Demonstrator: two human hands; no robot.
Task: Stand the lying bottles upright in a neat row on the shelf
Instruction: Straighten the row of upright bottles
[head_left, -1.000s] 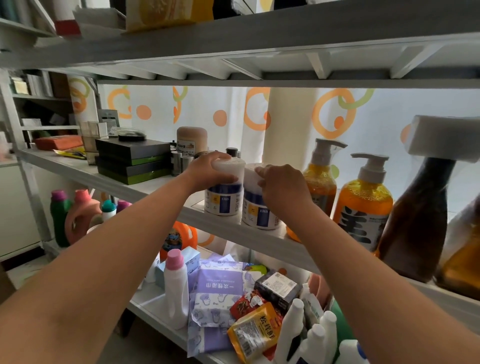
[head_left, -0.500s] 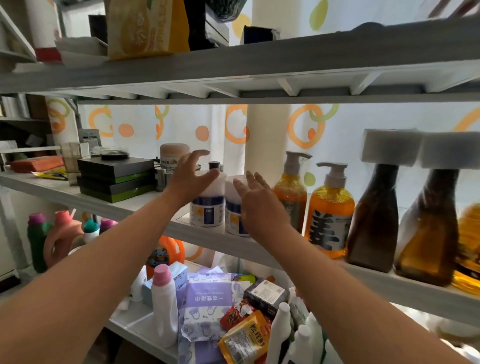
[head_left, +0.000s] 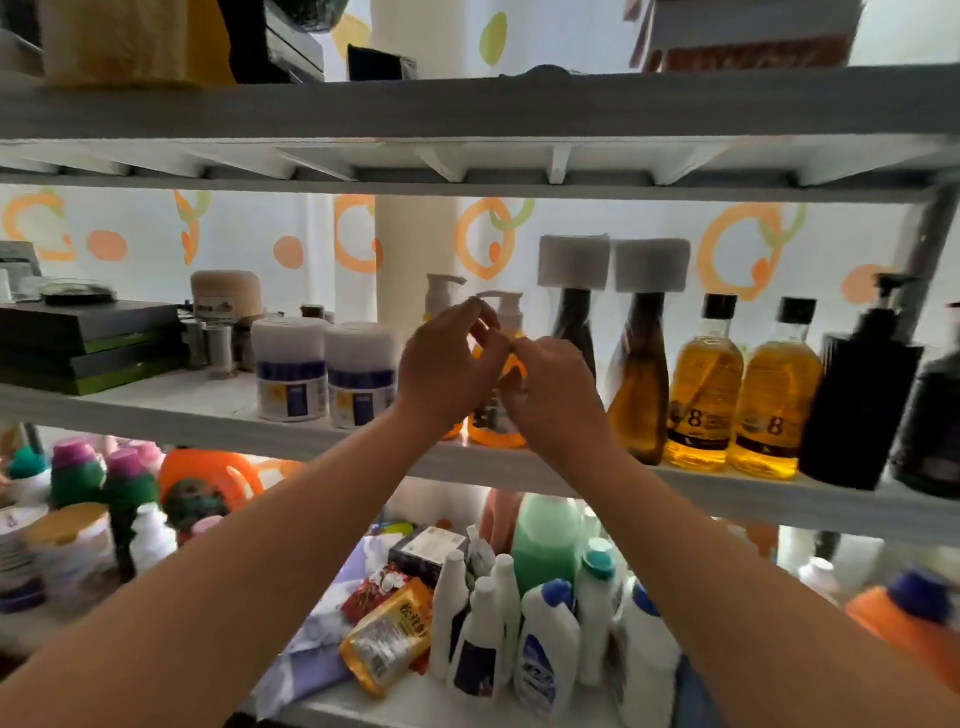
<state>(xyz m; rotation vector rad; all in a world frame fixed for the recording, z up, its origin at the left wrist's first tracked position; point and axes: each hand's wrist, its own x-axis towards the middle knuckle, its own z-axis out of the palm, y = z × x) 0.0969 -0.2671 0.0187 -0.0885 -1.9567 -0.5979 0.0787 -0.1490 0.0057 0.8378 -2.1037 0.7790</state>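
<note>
1. While the left grip (head_left: 447, 366) and right grip (head_left: 553, 397) hover close together at the mid shelf (head_left: 156, 415), both have fingers curled; can't tell if either actually holds anything.
2. Right behind both grips: orange pump bottle (head_left: 496, 434), upright, nozzle just above left grip's fingertips.
3. Behind left grip: 2nd pump bottle (head_left: 441, 291), mostly hidden, pump head showing.
4. Left of left grip: 2 white jars (head_left: 291, 369) w/ blue labels, upright, side by side.
5. Right of right grip: 2 brown bottles (head_left: 641, 384) w/ white caps, then 2 amber bottles (head_left: 706, 384) w/ black caps, then black pump bottle (head_left: 857, 405), all upright in a row.
</note>
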